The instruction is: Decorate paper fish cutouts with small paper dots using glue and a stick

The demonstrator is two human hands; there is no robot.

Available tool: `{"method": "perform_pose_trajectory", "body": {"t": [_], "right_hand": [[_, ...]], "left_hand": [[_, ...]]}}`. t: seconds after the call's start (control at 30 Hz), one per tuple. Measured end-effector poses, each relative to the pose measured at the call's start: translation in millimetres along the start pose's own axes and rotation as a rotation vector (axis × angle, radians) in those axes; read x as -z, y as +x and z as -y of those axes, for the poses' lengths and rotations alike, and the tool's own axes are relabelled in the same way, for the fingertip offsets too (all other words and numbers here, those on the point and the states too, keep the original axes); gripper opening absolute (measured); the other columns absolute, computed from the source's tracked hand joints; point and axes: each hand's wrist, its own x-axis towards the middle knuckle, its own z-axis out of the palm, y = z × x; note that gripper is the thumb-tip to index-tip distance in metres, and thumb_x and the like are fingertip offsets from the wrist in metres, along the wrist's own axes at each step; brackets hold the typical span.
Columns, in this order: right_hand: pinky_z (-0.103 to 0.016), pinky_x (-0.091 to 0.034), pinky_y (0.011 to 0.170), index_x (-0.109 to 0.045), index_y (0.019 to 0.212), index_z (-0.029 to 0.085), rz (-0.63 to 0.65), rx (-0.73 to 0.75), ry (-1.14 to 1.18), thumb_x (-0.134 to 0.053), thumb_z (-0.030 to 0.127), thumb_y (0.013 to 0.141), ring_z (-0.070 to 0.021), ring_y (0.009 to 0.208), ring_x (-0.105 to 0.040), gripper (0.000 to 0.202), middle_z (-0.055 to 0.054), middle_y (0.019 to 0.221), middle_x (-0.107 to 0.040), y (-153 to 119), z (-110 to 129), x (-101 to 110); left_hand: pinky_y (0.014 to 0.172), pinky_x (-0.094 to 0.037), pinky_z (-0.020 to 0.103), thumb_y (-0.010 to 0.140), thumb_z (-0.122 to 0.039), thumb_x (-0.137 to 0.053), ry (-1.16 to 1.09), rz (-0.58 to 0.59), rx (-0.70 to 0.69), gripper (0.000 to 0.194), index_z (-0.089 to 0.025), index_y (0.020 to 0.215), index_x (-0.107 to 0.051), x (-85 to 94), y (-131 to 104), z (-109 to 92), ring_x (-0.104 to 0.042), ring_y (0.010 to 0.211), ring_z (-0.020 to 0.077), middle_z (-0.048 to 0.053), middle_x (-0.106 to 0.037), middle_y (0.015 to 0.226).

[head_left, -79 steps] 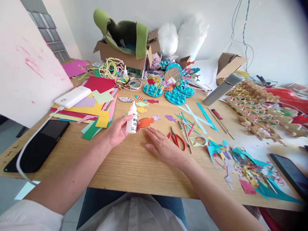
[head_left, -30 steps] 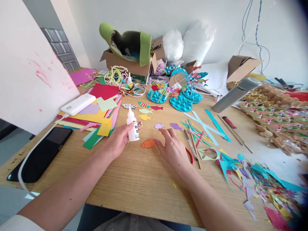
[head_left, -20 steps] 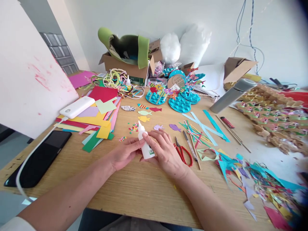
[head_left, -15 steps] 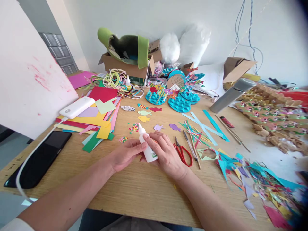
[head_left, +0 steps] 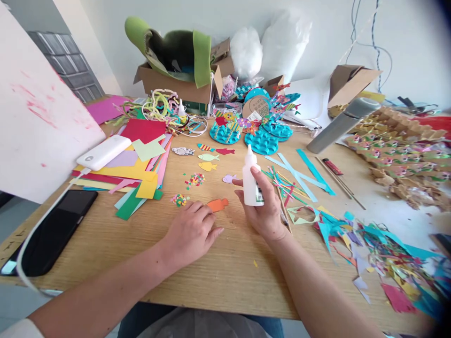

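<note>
My right hand (head_left: pixel 263 206) is wrapped round a white glue bottle (head_left: pixel 251 183), held upright with its pointed nozzle up. My left hand (head_left: pixel 190 230) rests palm down on the table, thumb apart. Its fingertips lie at the left end of an orange paper fish (head_left: pixel 218 205) and hide part of it. Just beyond are two small heaps of colourful paper dots (head_left: pixel 180 200). Further off lie more paper fish: a yellow fish (head_left: pixel 207 166), a red fish (head_left: pixel 225 151), a striped fish (head_left: pixel 205 147) and a purple fish (head_left: pixel 229 179), the last close to my right fingers.
Coloured paper sheets (head_left: pixel 144 129), a power bank (head_left: pixel 104 152) and a phone (head_left: pixel 58 232) lie left. Blue egg-tray pieces (head_left: pixel 261 142) with fish stand at the back. Paper strips (head_left: pixel 299 176), a grey flask (head_left: pixel 340 126) and paper scraps (head_left: pixel 380 263) are right.
The glue bottle, earlier between both hands, is now upright in my right hand, further right. My left hand has let go and lies on the table by the orange fish, which now shows.
</note>
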Motion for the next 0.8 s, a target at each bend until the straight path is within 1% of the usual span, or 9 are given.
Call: {"method": "perform_pose_trajectory", "body": {"t": [0.07,0.13,0.23,0.3,0.53,0.67,0.8], "right_hand": [[-0.042,-0.057,0.091,-0.027,0.148,0.027,0.010,-0.026,0.002,-0.058,0.020,0.092,-0.0227,0.101,-0.070,0.064,-0.009,0.115,-0.071,-1,-2,-1],[-0.040,-0.059,0.088,-0.029,0.148,0.026,-0.007,-0.044,0.015,-0.057,0.020,0.092,-0.0222,0.098,-0.072,0.063,-0.009,0.113,-0.071,-2,-3,-3],[-0.039,-0.059,0.085,-0.032,0.147,0.028,-0.066,-0.011,0.053,-0.060,0.016,0.089,-0.0212,0.092,-0.073,0.066,-0.007,0.108,-0.073,-3,-6,-5],[-0.039,-0.058,0.085,-0.033,0.147,0.028,-0.071,0.008,0.074,-0.061,0.014,0.088,-0.0210,0.091,-0.073,0.067,-0.006,0.104,-0.074,-3,-8,-6],[-0.037,-0.057,0.084,-0.034,0.146,0.028,-0.008,0.010,0.061,-0.059,0.011,0.087,-0.0211,0.090,-0.072,0.067,-0.006,0.100,-0.075,-3,-9,-8],[-0.035,-0.057,0.079,-0.035,0.146,0.029,0.073,-0.008,0.014,-0.056,0.008,0.085,-0.0206,0.085,-0.071,0.067,-0.004,0.101,-0.076,-4,-10,-8],[-0.034,-0.055,0.082,-0.036,0.145,0.030,0.141,-0.041,0.023,-0.050,0.005,0.085,-0.0198,0.092,-0.070,0.067,-0.004,0.101,-0.075,-5,-12,-9]], "left_hand": [[0.089,-0.040,0.049,0.091,-0.037,-0.056,0.124,0.007,-0.028,0.027,-0.016,0.098,-0.071,-1.9,-2,-3,-0.056,0.099,0.0328,0.016,-0.067,0.101],[0.089,-0.042,0.048,0.091,-0.038,-0.056,0.230,0.001,-0.049,0.030,-0.014,0.103,-0.069,-2.8,-2,-4,-0.057,0.099,0.0320,0.015,-0.067,0.104],[0.090,-0.044,0.047,0.092,-0.036,-0.056,0.342,0.003,-0.059,0.032,-0.011,0.107,-0.066,-3.3,-2,-5,-0.057,0.101,0.0301,0.014,-0.066,0.107],[0.091,-0.044,0.046,0.092,-0.036,-0.056,0.381,0.016,-0.055,0.032,-0.009,0.107,-0.066,-3.4,-1,-5,-0.057,0.102,0.0295,0.014,-0.066,0.108],[0.099,-0.043,0.046,0.093,-0.038,-0.055,0.396,-0.002,-0.053,0.036,-0.008,0.110,-0.065,-3.6,1,1,-0.055,0.111,0.0299,0.014,-0.065,0.115],[0.102,-0.042,0.047,0.093,-0.037,-0.055,0.374,-0.015,-0.063,0.037,-0.007,0.113,-0.063,-4.2,1,3,-0.053,0.114,0.0297,0.014,-0.065,0.117],[0.103,-0.041,0.047,0.093,-0.036,-0.055,0.362,-0.018,-0.058,0.037,-0.008,0.116,-0.062,-4.6,2,5,-0.052,0.117,0.0300,0.015,-0.064,0.119]]}}
